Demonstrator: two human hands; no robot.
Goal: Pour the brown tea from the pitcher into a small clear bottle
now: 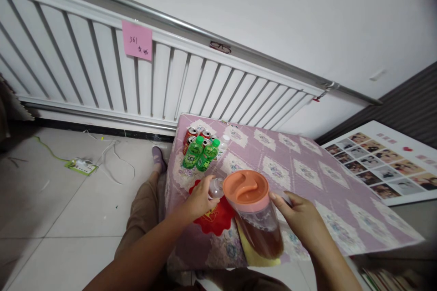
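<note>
My right hand is wrapped round the handle of a clear pitcher, which has an orange lid and brown liquid inside. The pitcher tilts a little to the left, its lid close to a small clear bottle. Fingers of my left hand are closed round that bottle; whether the pitcher touches it I cannot tell. Beneath them lies a red scalloped mat, with a yellow cloth under the pitcher. Just beyond stand two green bottles.
Several red drink cans and a clear bottle with a white cap are behind the green bottles. The purple flowered cloth covers the table. A white radiator runs behind; a photo frame leans at right. Cables lie on the floor.
</note>
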